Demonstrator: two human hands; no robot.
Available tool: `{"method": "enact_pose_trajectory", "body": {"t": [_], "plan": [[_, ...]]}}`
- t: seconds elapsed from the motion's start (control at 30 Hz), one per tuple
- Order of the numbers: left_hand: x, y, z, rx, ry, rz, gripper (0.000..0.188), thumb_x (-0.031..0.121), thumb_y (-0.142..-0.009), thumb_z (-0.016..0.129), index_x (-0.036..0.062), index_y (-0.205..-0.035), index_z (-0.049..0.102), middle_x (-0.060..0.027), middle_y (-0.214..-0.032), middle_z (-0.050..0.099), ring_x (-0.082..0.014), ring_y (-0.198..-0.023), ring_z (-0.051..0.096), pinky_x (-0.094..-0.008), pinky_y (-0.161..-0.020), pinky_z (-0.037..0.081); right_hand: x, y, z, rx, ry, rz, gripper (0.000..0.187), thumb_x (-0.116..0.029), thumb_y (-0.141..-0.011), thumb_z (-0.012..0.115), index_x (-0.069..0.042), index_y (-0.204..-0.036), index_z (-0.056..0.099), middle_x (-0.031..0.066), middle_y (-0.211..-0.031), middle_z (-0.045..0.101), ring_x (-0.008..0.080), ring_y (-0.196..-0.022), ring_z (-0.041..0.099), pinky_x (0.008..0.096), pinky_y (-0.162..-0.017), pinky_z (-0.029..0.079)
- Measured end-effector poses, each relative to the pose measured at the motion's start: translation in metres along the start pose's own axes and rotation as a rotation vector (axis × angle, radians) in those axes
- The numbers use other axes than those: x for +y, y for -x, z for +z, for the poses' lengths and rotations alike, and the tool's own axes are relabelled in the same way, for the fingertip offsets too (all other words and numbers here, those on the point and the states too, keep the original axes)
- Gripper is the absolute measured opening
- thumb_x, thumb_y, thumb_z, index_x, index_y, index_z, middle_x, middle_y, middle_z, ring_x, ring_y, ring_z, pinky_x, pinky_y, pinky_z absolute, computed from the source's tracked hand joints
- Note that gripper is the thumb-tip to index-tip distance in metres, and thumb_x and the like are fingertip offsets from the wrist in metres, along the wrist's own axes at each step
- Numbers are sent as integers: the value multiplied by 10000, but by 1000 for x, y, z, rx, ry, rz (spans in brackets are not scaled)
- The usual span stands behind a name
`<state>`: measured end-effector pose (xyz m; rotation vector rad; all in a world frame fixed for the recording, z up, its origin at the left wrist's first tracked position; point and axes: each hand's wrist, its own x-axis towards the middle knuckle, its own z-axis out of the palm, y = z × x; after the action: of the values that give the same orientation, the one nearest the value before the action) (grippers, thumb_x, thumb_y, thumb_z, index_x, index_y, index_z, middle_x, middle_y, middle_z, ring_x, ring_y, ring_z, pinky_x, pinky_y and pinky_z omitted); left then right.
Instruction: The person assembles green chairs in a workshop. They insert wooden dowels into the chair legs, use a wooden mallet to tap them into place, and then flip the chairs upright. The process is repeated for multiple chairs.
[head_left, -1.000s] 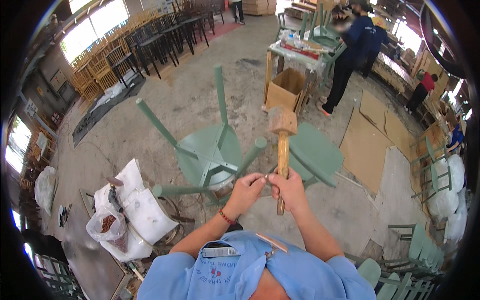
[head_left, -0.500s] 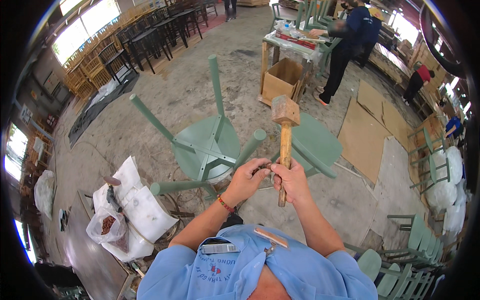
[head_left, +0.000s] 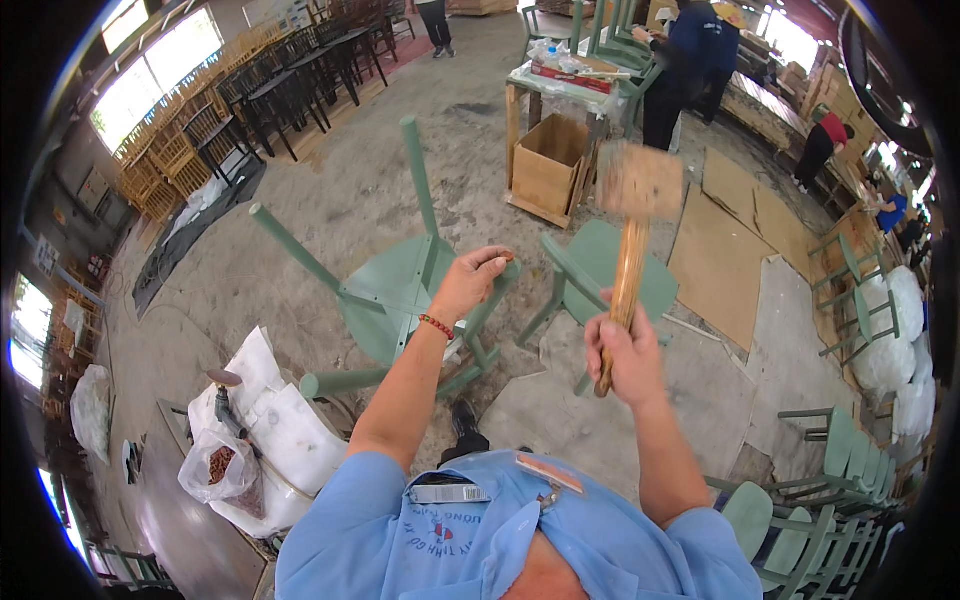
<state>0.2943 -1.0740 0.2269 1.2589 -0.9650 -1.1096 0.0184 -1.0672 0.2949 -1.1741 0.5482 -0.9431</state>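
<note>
A green chair (head_left: 380, 290) lies upside down in front of me, legs in the air. My left hand (head_left: 466, 288) pinches a small brown piece (head_left: 509, 257) at the end of its near right leg (head_left: 497, 300); the fingers cover most of that piece. In my right hand (head_left: 632, 358) is a wooden mallet (head_left: 627, 265), gripped by the handle. Its block head is raised, slightly blurred, to the right of the leg. Behind the mallet stands another green chair (head_left: 597, 265), partly hidden.
At left, a bag of small brown pieces (head_left: 218, 465) and a tool with a round disc (head_left: 224, 380) lie on white sheeting (head_left: 290, 400). Beyond are a table (head_left: 560, 85) and a cardboard box (head_left: 550, 158). Co-workers stand farther back. More green chairs (head_left: 835, 460) are at right.
My hands have parted. The left reached forward to the chair leg's end with the small brown piece. The right moved rightward, lifting the mallet. A co-worker by the table shifted.
</note>
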Motion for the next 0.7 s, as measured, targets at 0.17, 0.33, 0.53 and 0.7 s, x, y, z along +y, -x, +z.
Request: {"method": "enact_pose_trajectory", "body": {"t": [0.17,0.33,0.53,0.7], "plan": [[1,-4,7,-39,-33,-40,321,227,-983,578,26,-1230,621,40,-701,527,-49,-518,400,-235,-463,334,32,36,-28,93,89,96,443,-172,-958,577,3,-1340,437,26,-730,522,83,-522,502,231,-417,407],[0,-3,6,1,-90,-50,335,211,-985,558,12,-1252,603,38,-676,506,-53,-516,403,-237,-468,340,22,42,-33,94,301,178,508,-142,-954,558,-51,-1435,421,8,-736,518,66,-517,474,225,-439,407],[-4,-3,7,-16,-67,-13,341,211,-987,557,1,-1251,599,31,-679,519,-52,-523,412,-246,-474,357,-2,25,-40,-1,748,163,509,-152,-931,584,-45,-1414,463,78,-877,631,153,-714,603,301,-681,490],[-9,-4,3,1,-104,47,325,201,-984,571,10,-1243,611,20,-745,581,-53,-530,422,-237,-484,376,-38,1,-28,-96,1054,141,526,-168,-894,607,-54,-1393,483,178,-1157,661,314,-985,651,364,-878,485]]}}
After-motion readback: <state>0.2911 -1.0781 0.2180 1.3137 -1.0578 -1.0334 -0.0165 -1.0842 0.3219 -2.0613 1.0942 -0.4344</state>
